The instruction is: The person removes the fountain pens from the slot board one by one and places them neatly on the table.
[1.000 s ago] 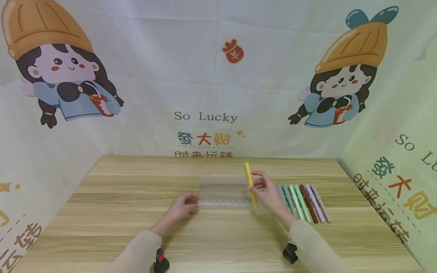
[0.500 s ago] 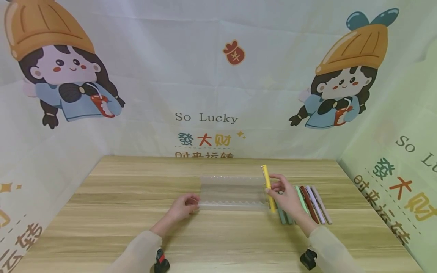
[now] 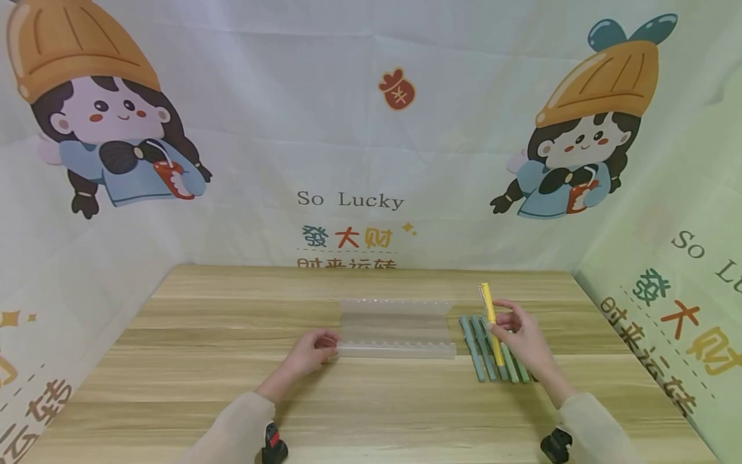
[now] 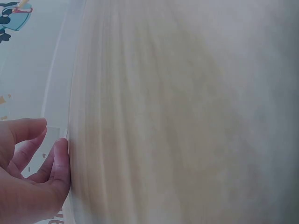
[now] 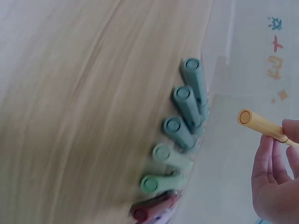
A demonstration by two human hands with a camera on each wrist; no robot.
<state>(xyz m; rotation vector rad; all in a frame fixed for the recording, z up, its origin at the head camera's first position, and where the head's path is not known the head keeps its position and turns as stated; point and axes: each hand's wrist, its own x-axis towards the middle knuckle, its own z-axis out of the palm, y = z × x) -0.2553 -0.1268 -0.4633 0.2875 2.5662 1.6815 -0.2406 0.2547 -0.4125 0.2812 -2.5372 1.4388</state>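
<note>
A clear plastic rack (image 3: 400,350) with a scalloped edge stands mid-table. My left hand (image 3: 312,353) holds it at its left end, thumb and curved fingers set either side of the end; in the left wrist view that hand (image 4: 35,172) shows at the lower left. My right hand (image 3: 526,336) pinches a yellow pen (image 3: 488,306) by its middle, clip end up and leaning slightly. The pen is over a row of pens (image 3: 473,354) lying side by side on the table to the right of the rack. My right hand and forearm hide the row's right part.
In the right wrist view, the row's pen ends run from teal (image 5: 191,70) through pale green (image 5: 163,152) to dark red (image 5: 142,212). The wooden table (image 3: 232,303) meets a printed cloth backdrop (image 3: 348,129) at the back and sides.
My right hand has moved right with the yellow pen, from the rack's right end to over the row. Teal pens at the row's left have come into view. The left hand stays put.
</note>
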